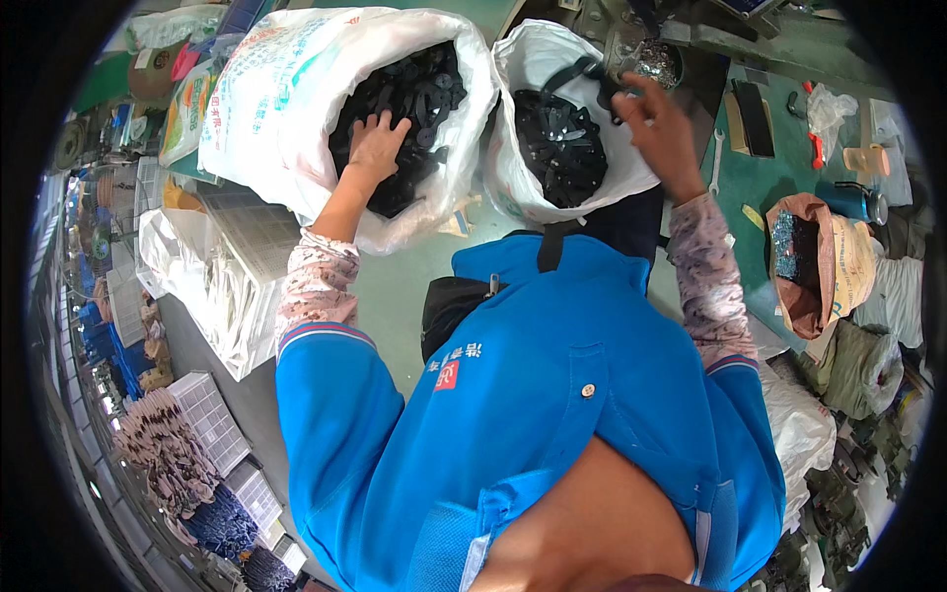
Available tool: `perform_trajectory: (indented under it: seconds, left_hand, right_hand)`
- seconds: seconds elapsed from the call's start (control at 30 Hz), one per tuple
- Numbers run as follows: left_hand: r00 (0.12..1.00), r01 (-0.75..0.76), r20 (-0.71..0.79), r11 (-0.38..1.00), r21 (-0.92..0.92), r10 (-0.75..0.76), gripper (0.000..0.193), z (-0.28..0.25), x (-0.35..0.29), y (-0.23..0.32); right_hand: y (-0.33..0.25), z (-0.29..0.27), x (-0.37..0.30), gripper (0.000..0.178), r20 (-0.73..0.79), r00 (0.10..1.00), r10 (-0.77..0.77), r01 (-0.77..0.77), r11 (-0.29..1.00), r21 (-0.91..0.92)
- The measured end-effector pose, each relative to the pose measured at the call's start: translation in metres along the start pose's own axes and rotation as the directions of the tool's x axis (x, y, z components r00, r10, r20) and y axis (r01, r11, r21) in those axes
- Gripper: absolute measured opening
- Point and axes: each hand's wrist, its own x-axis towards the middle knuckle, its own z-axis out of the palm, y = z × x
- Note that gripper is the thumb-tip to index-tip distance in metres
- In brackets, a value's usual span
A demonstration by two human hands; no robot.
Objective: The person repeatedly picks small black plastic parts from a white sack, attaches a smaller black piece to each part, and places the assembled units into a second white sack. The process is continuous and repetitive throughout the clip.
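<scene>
My left hand (375,148) reaches into the wide mouth of a large white woven sack (266,109), its fingers spread over a heap of small black parts (429,94). At the right rim of a smaller white sack (631,176), my right hand (659,133) grips a dark elongated black piece (604,97) between thumb and fingers. The piece's exact kind is hard to make out. Inside this smaller sack lies another pile of black parts (562,148), some with shiny spots.
Behind the right sack stands a bowl of small metal pieces (659,61). A wrench (717,163) and a black flat case (752,118) lie on the green bench. Farther right are a brown paper bag (848,271) and a dark cup (863,202). White crates (261,232) stand left.
</scene>
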Motion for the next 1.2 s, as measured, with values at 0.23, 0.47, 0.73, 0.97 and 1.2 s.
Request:
perform_trajectory:
  seconds: [0.23,0.47,0.73,0.97,1.2]
  left_hand:
    - [0.994,-0.041,0.102,0.998,-0.048,0.046,0.083,0.008,-0.020,0.008]
    - [0.998,0.055,-0.029,0.998,-0.018,-0.056,0.102,0.022,-0.020,0.015]
    - [0.986,0.150,0.079,0.986,-0.073,-0.144,0.096,0.018,0.002,0.008]
    - [0.987,0.160,-0.033,0.987,0.005,-0.160,0.099,0.023,0.004,0.020]
    - [0.982,0.019,0.184,0.998,0.055,-0.029,0.091,0.015,0.034,0.017]
  right_hand:
    - [0.032,0.043,-0.069,0.035,0.109,0.987,0.120,-0.133,0.984,0.121]
    - [0.046,0.050,-0.095,0.031,0.134,0.975,0.180,-0.196,0.973,0.123]
    - [0.045,0.066,-0.100,0.027,0.153,0.984,0.094,-0.120,0.978,0.171]
    - [0.049,0.070,-0.108,0.027,0.171,0.982,0.085,-0.109,0.985,0.133]
    - [0.044,0.068,-0.103,0.026,0.183,0.981,0.064,-0.086,0.990,0.115]
